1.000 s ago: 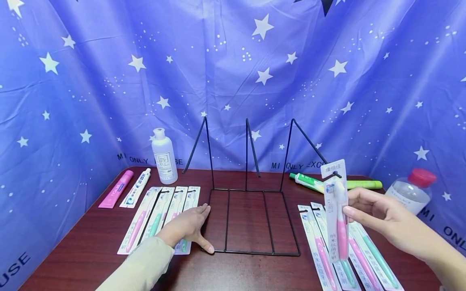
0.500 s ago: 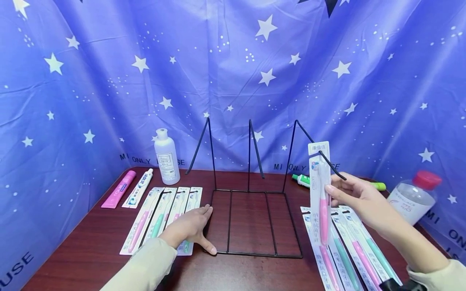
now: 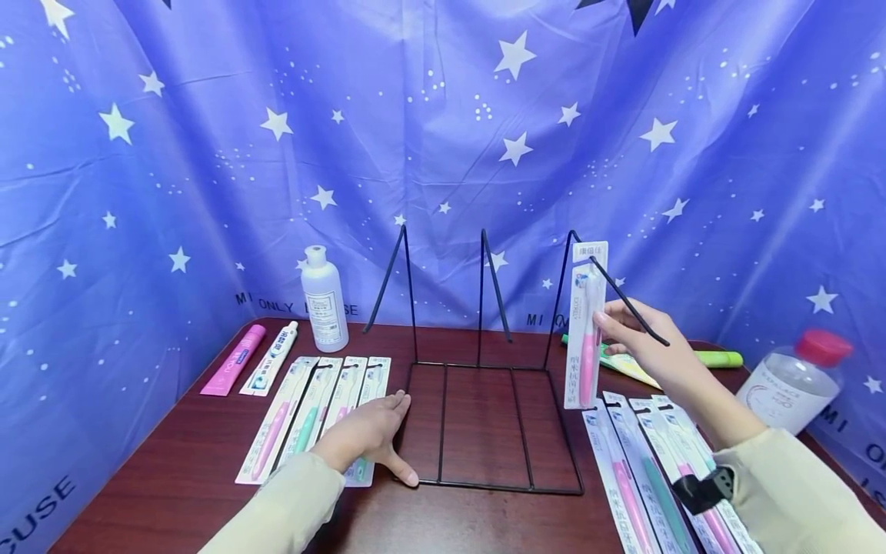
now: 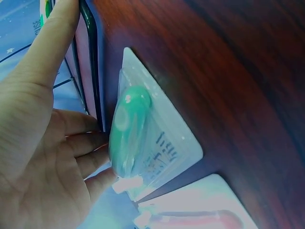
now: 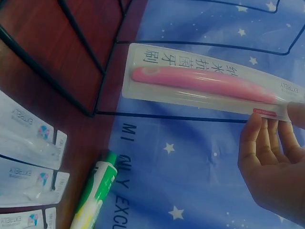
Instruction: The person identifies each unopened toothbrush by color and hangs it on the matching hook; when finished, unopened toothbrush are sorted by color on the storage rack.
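Note:
A black wire rack with three slanted prongs stands mid-table. My right hand pinches the edge of a blister-packed pink toothbrush between thumb and fingers. The pack hangs upright, with the right prong passing through the slot near its top. In the right wrist view, the pink handle points away from the hand. My left hand rests at the rack base's left side, thumb spread toward the front corner. Right beside its fingers lies a packed green toothbrush.
Several packed toothbrushes lie left and right of the rack. At the back left are a pink tube, a white toothpaste tube and a white bottle. A red-capped bottle and green tubes stand or lie right.
The right hand has moved left and back, sliding the pink toothbrush pack from the prong's front end up toward the rack's upright. The left hand stays on the base.

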Demonstrator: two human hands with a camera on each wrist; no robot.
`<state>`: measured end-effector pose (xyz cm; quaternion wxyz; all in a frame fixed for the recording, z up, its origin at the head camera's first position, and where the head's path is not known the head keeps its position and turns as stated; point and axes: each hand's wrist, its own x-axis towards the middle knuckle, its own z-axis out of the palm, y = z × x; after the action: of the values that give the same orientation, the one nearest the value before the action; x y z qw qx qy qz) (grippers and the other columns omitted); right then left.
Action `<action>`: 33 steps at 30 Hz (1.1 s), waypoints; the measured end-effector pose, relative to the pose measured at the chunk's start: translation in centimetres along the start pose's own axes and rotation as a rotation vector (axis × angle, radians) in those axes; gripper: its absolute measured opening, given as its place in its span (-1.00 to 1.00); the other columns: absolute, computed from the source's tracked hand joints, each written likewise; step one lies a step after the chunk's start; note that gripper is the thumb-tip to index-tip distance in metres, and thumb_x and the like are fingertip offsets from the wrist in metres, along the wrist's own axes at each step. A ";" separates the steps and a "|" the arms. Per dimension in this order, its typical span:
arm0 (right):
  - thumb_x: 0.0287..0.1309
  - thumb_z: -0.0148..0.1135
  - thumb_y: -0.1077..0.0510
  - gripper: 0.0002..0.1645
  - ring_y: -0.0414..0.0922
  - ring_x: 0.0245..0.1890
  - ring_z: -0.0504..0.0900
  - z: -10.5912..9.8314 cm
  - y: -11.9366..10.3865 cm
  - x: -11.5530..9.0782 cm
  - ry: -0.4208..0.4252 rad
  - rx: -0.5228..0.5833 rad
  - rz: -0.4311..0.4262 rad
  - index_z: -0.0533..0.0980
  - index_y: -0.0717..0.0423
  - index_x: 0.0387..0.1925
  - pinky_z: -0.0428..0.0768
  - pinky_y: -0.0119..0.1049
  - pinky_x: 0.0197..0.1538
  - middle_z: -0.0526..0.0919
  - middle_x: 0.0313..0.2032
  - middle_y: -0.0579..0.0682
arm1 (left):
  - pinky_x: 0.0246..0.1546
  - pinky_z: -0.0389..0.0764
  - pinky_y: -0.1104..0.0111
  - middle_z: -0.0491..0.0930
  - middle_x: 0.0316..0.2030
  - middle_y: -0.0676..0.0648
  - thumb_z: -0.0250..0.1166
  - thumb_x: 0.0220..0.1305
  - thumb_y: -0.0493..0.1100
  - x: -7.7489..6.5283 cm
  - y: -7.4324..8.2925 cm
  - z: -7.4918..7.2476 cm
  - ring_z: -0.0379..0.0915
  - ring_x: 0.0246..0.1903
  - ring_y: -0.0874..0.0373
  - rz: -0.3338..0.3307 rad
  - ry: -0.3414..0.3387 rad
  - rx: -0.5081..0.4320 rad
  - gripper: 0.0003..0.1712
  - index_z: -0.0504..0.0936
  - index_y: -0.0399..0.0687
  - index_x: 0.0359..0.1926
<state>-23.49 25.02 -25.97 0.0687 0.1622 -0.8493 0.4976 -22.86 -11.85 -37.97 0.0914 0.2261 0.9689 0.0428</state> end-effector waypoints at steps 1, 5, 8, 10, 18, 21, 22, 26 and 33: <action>0.27 -0.02 -0.07 -0.55 -0.18 -0.22 0.51 0.0 0.1 0.4 0.002 -0.004 0.005 0.35 0.23 -0.04 0.58 -0.29 -0.22 0.52 -0.21 0.00 | 0.25 0.13 0.23 0.11 0.30 -0.27 0.39 -0.53 0.47 0.0 0.0 0.0 0.01 0.29 -0.05 -0.001 0.000 0.000 0.45 0.12 -0.36 0.30; 0.25 0.01 -0.09 -0.51 -0.22 -0.23 0.51 0.3 0.3 1.7 0.021 0.008 0.022 0.35 0.25 -0.06 0.58 -0.31 -0.22 0.51 -0.23 -0.03 | 0.25 0.13 0.22 0.10 0.30 -0.26 0.39 -0.53 0.46 0.0 0.1 -0.2 0.01 0.29 -0.05 -0.009 -0.010 -0.004 0.44 0.12 -0.35 0.31; 0.23 0.02 -0.14 -0.47 -0.25 -0.19 0.48 0.4 0.5 2.4 0.036 -0.003 0.043 0.36 0.24 -0.05 0.58 -0.30 -0.21 0.51 -0.22 -0.05 | 0.25 0.13 0.22 0.10 0.31 -0.26 0.38 -0.53 0.47 0.0 0.1 -0.2 0.01 0.29 -0.05 -0.008 -0.011 0.005 0.45 0.11 -0.34 0.31; 0.21 0.02 -0.16 -0.46 -0.25 -0.19 0.49 0.5 0.7 2.8 0.042 -0.006 0.052 0.36 0.23 -0.05 0.58 -0.28 -0.20 0.53 -0.22 -0.05 | 0.24 0.14 0.22 0.10 0.30 -0.26 0.38 -0.53 0.48 0.0 0.1 -0.1 0.02 0.29 -0.05 -0.006 -0.007 0.014 0.45 0.11 -0.34 0.31; 0.21 0.02 -0.15 -0.46 -0.24 -0.22 0.50 0.9 1.3 4.1 0.076 -0.003 0.044 0.37 0.25 -0.06 0.60 -0.31 -0.22 0.56 -0.27 -0.08 | 0.24 0.15 0.22 0.12 0.29 -0.27 0.38 -0.56 0.49 0.0 0.1 0.0 0.05 0.28 -0.05 -0.004 0.013 0.017 0.46 0.13 -0.34 0.31; 0.21 0.01 -0.15 -0.44 -0.22 -0.22 0.48 1.0 1.2 4.3 0.084 -0.013 0.048 0.37 0.26 -0.03 0.59 -0.34 -0.24 0.56 -0.26 -0.08 | 0.24 0.14 0.23 0.12 0.30 -0.27 0.38 -0.55 0.49 0.0 0.1 0.1 0.04 0.28 -0.05 -0.006 0.009 0.019 0.46 0.12 -0.34 0.31; 0.22 0.01 -0.15 -0.43 -0.21 -0.21 0.47 1.0 1.2 4.3 0.085 -0.014 0.050 0.37 0.27 -0.03 0.58 -0.34 -0.24 0.56 -0.25 -0.08 | 0.24 0.14 0.23 0.11 0.30 -0.27 0.38 -0.55 0.49 0.0 0.1 0.1 0.04 0.28 -0.05 -0.005 0.007 0.020 0.46 0.12 -0.34 0.31; 0.23 -0.01 -0.15 -0.41 -0.17 -0.18 0.47 1.0 1.2 4.4 0.078 -0.014 0.056 0.36 0.29 0.00 0.59 -0.33 -0.22 0.54 -0.19 0.01 | 0.24 0.14 0.23 0.11 0.30 -0.27 0.38 -0.54 0.49 0.0 0.2 0.2 0.04 0.28 -0.05 -0.001 0.004 0.021 0.45 0.12 -0.34 0.31; 0.25 -0.08 -0.18 -0.36 -0.03 0.00 0.45 0.3 1.5 4.6 0.058 -0.042 0.059 0.31 0.25 0.11 0.58 -0.22 -0.13 0.44 0.03 0.22 | 0.24 0.15 0.22 0.11 0.30 -0.27 0.38 -0.54 0.49 0.0 0.0 0.2 0.04 0.28 -0.05 -0.003 0.005 0.020 0.46 0.12 -0.35 0.31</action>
<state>-28.35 24.48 -26.11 0.0821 0.1213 -0.8618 0.4857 -22.86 -11.82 -38.14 0.0866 0.2256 0.9698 0.0335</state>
